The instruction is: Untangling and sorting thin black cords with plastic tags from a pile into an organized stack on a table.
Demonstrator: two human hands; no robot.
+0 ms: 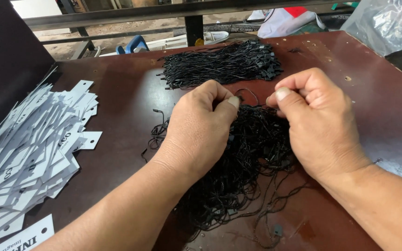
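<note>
My left hand (pixel 201 125) and my right hand (pixel 319 123) hover close together over a loose heap of black string loops (pixel 252 167) on a dark brown table (pixel 126 88). Between the two thumbs a single thin black string (pixel 249 92) arches up, pinched at one end by my left thumb and forefinger and at the other by my right. A second, tidier bundle of black strings with small plastic ends (pixel 222 65) lies further back.
A wide pile of white paper hang tags with punched holes (pixel 29 148) covers the table's left side. A metal rail (pixel 164 11) runs behind the table. A clear plastic bag (pixel 387 23) sits at the back right corner.
</note>
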